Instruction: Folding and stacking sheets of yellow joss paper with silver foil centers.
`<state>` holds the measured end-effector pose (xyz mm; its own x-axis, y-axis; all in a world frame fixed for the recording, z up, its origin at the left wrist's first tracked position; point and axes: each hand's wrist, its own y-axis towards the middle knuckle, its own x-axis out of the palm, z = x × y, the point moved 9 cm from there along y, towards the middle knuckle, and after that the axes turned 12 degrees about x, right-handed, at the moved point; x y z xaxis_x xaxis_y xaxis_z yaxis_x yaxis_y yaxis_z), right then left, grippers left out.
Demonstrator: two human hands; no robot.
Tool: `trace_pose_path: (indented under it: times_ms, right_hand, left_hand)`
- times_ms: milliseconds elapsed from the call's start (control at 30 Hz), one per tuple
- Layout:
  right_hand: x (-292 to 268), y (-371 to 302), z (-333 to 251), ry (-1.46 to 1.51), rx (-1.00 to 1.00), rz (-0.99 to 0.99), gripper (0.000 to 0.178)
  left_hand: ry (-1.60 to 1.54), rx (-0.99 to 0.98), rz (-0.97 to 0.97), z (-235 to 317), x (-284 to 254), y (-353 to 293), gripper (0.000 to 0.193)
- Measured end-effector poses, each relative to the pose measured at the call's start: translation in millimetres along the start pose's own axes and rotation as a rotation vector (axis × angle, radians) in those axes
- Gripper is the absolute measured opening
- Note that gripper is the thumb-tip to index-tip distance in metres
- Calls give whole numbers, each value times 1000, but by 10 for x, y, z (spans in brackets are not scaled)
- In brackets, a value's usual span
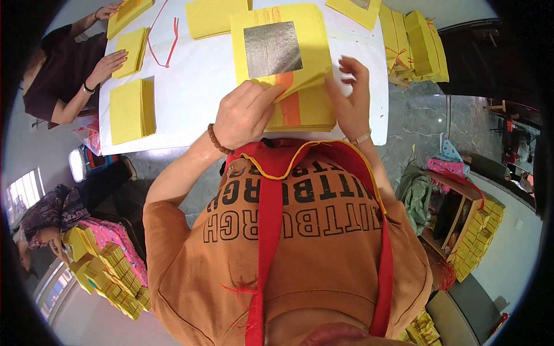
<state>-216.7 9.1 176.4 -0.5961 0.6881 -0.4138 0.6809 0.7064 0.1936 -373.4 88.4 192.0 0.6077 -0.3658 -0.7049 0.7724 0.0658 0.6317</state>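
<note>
A stack of yellow paper sheets (311,34) lies in front of me on the white table, with a silver foil square (272,49) and an orange stripe on its top. My left hand (245,112) is closed on the near edge of the upper sheets, which bend up from the ones beneath. More orange striping shows on the lower sheets (311,115) under that lifted edge. At the stack's right side is my right hand (353,98), thumb and fingers apart and curved. Its thumb is by the raised corner; whether it touches the paper is hard to tell.
Other yellow paper stacks (130,112) stand on the white table (190,104). A red cord (175,43) lies there too. At the left, a co-worker's hand (107,66) rests on a stack. Tied yellow bundles (427,46) sit beyond the table's right edge.
</note>
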Motion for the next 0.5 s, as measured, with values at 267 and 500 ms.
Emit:
trace_pose_path:
  times_ms: [267,500]
  right_hand:
    - [314,-215,-281,-371,14,-267,60]
    - [248,-121,-207,-148,-2,-112,34]
  left_hand:
    - [113,36,47,132,29,71,38]
    - [154,117,-22,-100,-84,132,51]
